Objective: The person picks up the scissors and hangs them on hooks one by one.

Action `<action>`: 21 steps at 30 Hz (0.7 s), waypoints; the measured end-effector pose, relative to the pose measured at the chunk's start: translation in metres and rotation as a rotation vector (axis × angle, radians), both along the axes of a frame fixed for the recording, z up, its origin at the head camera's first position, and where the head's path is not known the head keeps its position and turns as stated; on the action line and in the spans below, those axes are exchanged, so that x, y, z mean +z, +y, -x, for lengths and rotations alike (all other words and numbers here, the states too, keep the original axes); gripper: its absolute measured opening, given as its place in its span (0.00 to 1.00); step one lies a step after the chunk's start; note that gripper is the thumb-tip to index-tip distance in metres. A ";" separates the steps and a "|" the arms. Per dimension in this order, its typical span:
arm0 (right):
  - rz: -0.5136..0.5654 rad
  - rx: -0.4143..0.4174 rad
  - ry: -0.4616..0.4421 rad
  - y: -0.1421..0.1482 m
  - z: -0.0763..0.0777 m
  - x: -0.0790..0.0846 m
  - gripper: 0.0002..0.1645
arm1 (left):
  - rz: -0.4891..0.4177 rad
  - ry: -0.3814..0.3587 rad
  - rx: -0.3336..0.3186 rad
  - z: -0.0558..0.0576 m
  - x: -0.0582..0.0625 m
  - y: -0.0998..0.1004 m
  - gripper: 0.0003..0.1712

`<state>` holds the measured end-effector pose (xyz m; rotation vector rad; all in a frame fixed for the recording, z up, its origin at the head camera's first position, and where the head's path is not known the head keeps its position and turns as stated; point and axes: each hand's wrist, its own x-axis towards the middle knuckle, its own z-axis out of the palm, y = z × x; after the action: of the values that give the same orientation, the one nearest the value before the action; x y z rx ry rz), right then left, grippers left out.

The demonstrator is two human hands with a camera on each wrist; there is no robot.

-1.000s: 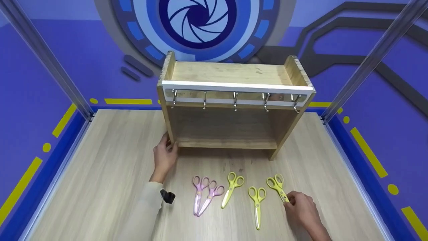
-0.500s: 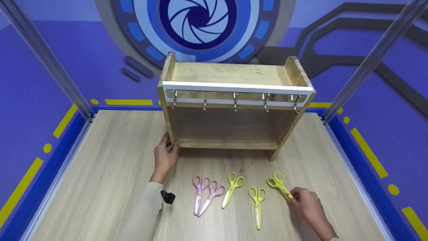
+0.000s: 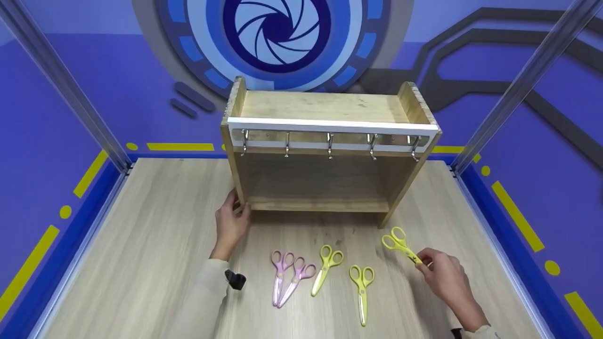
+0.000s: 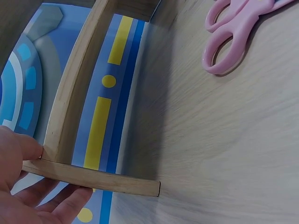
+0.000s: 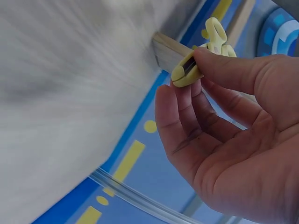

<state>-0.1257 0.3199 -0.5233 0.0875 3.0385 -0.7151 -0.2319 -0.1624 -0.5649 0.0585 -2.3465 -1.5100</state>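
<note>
My right hand [image 3: 445, 278] pinches a pair of yellow scissors [image 3: 396, 241] by the blade end, thumb against fingers. Their handle loops point away, toward the rack's right leg; in the right wrist view the yellow scissors [image 5: 216, 35] are partly behind the thumb. A wooden rack [image 3: 320, 205] stands at the back, with a white rail [image 3: 330, 125] of several metal hooks across its front. At its lower left side, my left hand [image 3: 232, 226] grips the side panel. The left wrist view has the thumb on one face of that panel [image 4: 107, 179] and fingers on the other.
On the table [image 3: 160, 263] before the rack lie two pink scissors [image 3: 281, 273], overlapping at the blades. Right of them are two more yellow scissors [image 3: 325, 269], set apart. Metal posts [image 3: 523, 84] and printed blue walls border the table.
My right hand has lifted the yellow scissors off the table and moved them right and toward the rack. The left hand keeps its grip on the rack.
</note>
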 end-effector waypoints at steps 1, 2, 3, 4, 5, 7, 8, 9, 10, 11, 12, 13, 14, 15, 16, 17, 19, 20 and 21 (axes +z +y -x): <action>-0.003 -0.001 0.008 0.000 0.001 0.003 0.06 | 0.000 -0.002 0.000 0.000 0.000 0.000 0.31; -0.005 -0.002 0.013 0.000 0.003 0.006 0.06 | 0.000 -0.004 0.000 0.000 0.000 0.000 0.31; -0.008 -0.004 0.018 0.000 0.004 0.009 0.06 | -0.001 -0.008 0.001 0.000 0.000 0.000 0.31; -0.010 -0.007 0.023 0.000 0.005 0.011 0.06 | 0.000 -0.011 0.002 0.000 0.000 0.000 0.31; -0.011 -0.008 0.028 0.000 0.006 0.014 0.06 | 0.003 -0.012 0.002 0.000 0.000 0.000 0.31; -0.013 -0.007 0.048 0.000 0.007 0.019 0.06 | 0.008 -0.013 0.002 0.000 0.000 -0.001 0.31; -0.013 -0.006 0.062 0.000 0.008 0.022 0.07 | 0.009 -0.014 0.004 0.000 0.000 -0.001 0.31; -0.014 -0.005 0.078 0.000 0.008 0.024 0.07 | 0.010 -0.012 0.006 0.000 0.000 -0.001 0.31; -0.012 -0.002 0.097 0.000 0.009 0.027 0.07 | 0.010 -0.009 0.006 0.000 0.000 -0.001 0.31; -0.012 0.002 0.118 0.000 0.009 0.029 0.07 | 0.008 -0.004 0.006 0.000 0.000 -0.001 0.31; -0.013 0.003 0.140 0.000 0.009 0.032 0.08 | 0.008 0.000 0.007 0.000 0.000 -0.001 0.31; -0.012 0.006 0.162 0.000 0.010 0.034 0.08 | 0.005 0.004 0.006 0.000 0.000 -0.001 0.31; -0.011 0.008 0.181 0.000 0.010 0.037 0.07 | 0.003 0.009 0.004 0.000 -0.001 -0.001 0.31; -0.010 0.011 0.202 0.000 0.011 0.039 0.07 | -0.004 0.012 0.001 0.000 -0.001 -0.001 0.31; -0.008 0.015 0.223 0.001 0.011 0.042 0.07 | -0.012 0.015 -0.003 0.000 -0.002 -0.001 0.31; -0.007 0.019 0.243 0.001 0.012 0.044 0.07 | -0.018 0.017 -0.006 0.000 -0.002 -0.001 0.31; -0.004 0.027 0.286 0.001 0.013 0.049 0.07 | -0.031 0.018 -0.011 0.000 -0.002 -0.001 0.31; 0.001 0.032 0.309 0.000 0.014 0.051 0.08 | -0.035 0.019 -0.012 0.000 -0.002 -0.001 0.31; 0.003 0.035 0.333 0.000 0.014 0.053 0.08 | -0.040 0.020 -0.013 -0.001 -0.002 -0.001 0.31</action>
<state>-0.1401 0.3199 -0.4706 -0.0948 3.3411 -0.8059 -0.2312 -0.1639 -0.5667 0.0379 -2.3057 -1.5570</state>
